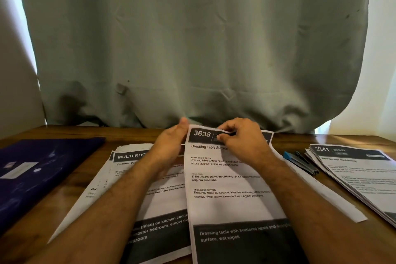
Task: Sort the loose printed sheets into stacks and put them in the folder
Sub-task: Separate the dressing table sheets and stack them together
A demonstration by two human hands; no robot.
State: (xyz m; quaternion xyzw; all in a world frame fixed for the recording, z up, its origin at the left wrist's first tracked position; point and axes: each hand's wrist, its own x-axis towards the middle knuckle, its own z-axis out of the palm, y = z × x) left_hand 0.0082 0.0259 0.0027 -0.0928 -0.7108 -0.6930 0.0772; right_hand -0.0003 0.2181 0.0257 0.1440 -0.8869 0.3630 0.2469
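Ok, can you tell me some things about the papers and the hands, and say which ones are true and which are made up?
1. The sheet marked 3638 is gripped at its top edge by both hands. True: the left hand and the right hand both hold it there.
2. The folder is red and lies on the right. False: it is dark blue and lies on the left of the table.
3. A stack headed 2541 lies on the right. True.
4. The stapler sits on top of the folder. False: it lies on the table beside the 2541 stack.
5. A sheet headed MULTI-ROOM lies under the left arm. True.
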